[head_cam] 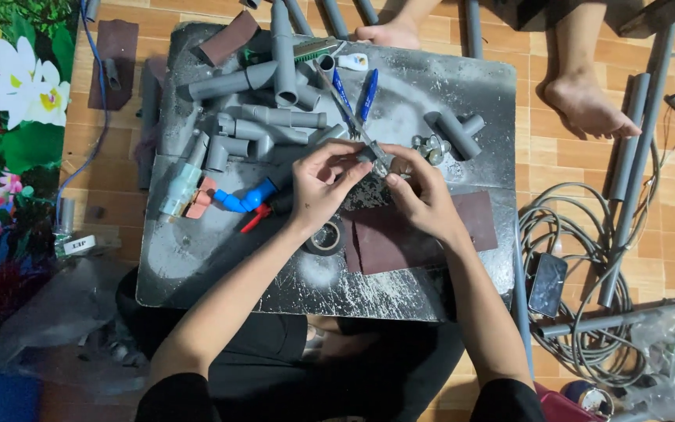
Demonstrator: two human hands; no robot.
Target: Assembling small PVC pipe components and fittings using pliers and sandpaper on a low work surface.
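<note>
Wood-tile floor (pixel 572 168), with a low grey metal desk (pixel 431 86) dusted in white powder. Item: small metal fitting (pixel 382 162), pinched between both hands above the desk's middle, its exact form too small to tell. Left hand (pixel 320 184): grip clenched on the fitting from the left, fingertips curled over it. Right hand (pixel 418 191): grip grasping the same piece from the right, thumb on top. Just behind: blue-handled pliers (pixel 355 98), lying with the nose toward the hands. Below the wrists: dark sandpaper sheet (pixel 423 230) and a tape roll (pixel 326 237). Left half: heap of grey pipe fittings (pixel 263 117); blue valve (pixel 245 199). Handling note (a judgement): keep fingertips close together and low over the desk, lest the small piece drop among the fittings.
</note>
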